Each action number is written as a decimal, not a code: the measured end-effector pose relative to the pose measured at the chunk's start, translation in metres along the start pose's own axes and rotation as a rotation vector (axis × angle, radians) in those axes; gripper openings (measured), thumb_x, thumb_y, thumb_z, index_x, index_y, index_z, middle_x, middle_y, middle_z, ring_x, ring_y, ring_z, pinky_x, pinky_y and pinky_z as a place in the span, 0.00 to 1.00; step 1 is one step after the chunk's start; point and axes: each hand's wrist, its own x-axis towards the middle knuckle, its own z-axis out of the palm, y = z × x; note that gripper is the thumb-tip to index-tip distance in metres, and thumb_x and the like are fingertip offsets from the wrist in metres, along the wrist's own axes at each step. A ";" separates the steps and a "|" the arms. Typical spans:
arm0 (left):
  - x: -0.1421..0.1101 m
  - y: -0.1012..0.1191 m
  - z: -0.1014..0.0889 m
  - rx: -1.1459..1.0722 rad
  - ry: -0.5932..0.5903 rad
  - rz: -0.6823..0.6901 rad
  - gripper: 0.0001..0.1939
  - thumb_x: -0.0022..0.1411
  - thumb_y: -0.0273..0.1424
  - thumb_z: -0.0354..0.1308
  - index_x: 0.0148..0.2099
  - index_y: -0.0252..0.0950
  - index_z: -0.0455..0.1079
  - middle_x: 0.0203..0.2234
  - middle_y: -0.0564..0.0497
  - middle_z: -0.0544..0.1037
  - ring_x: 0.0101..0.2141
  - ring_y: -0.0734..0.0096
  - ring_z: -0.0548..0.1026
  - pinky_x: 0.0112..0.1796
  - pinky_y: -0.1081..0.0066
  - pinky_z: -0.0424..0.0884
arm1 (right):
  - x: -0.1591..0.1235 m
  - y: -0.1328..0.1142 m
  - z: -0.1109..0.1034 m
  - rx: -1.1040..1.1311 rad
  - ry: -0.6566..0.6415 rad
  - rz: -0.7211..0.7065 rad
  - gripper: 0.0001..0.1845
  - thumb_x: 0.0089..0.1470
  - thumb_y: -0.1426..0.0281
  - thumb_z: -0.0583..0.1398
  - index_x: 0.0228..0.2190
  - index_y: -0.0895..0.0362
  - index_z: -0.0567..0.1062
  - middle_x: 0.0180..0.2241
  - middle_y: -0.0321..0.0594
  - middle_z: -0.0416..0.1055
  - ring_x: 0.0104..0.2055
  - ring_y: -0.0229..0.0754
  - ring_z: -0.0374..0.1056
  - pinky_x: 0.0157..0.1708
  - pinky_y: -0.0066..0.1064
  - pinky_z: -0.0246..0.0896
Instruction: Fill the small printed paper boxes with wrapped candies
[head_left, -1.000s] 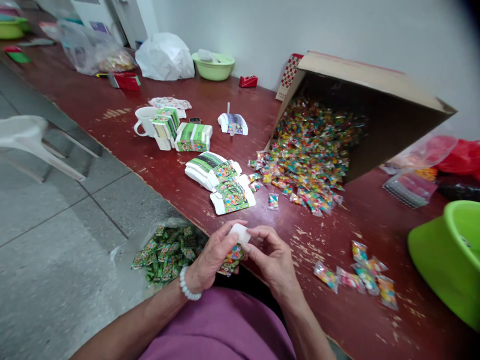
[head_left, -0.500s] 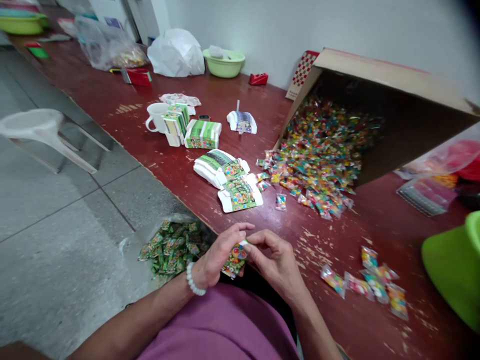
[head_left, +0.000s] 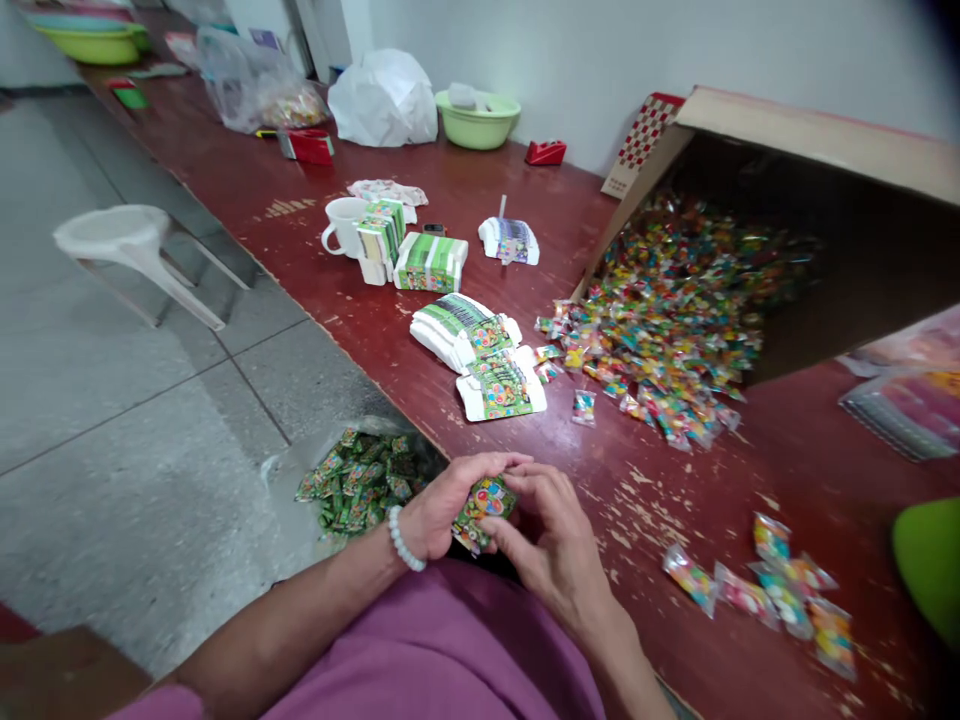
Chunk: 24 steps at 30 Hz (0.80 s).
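A small green printed candy box is held between both hands, just over the table's near edge. My left hand, with a pale bead bracelet at the wrist, wraps round its left side and far end. From the right, my right hand grips it, thumb on the printed face and fingers at the far end. Beyond the hands lies a fanned stack of flat green cartons. Many wrapped candies spill from a tipped cardboard box. Below left, a clear bag holds filled green boxes.
Several candy packets lie on the red table at right, beside a lime green container. Further back are banded carton bundles, a white mug, a green basin and plastic bags. A white stool stands left.
The white flap at the box's top end no longer shows; the box end looks closed. My right fingers have moved over the far end, thumb onto the face. The view has turned slightly left.
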 end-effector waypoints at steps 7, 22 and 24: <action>0.003 -0.005 0.001 -0.088 0.101 0.168 0.16 0.59 0.37 0.62 0.46 0.35 0.76 0.35 0.48 0.79 0.37 0.66 0.76 0.41 0.70 0.70 | -0.003 0.003 0.024 -0.425 0.022 -0.115 0.47 0.44 0.64 0.69 0.61 0.54 0.56 0.54 0.55 0.67 0.54 0.62 0.63 0.51 0.55 0.57; -0.059 0.040 -0.114 1.087 0.776 0.491 0.22 0.65 0.47 0.51 0.49 0.38 0.74 0.48 0.46 0.78 0.52 0.54 0.72 0.55 0.57 0.65 | 0.066 0.075 0.002 -0.320 0.215 0.116 0.25 0.59 0.56 0.58 0.51 0.59 0.70 0.43 0.51 0.70 0.38 0.49 0.70 0.41 0.44 0.69; -0.059 0.041 -0.120 1.145 0.781 0.501 0.21 0.66 0.44 0.50 0.51 0.38 0.73 0.47 0.46 0.79 0.50 0.56 0.74 0.53 0.58 0.67 | 0.081 0.086 0.000 -0.388 0.217 0.138 0.27 0.58 0.54 0.57 0.51 0.60 0.71 0.44 0.52 0.70 0.36 0.49 0.69 0.40 0.44 0.68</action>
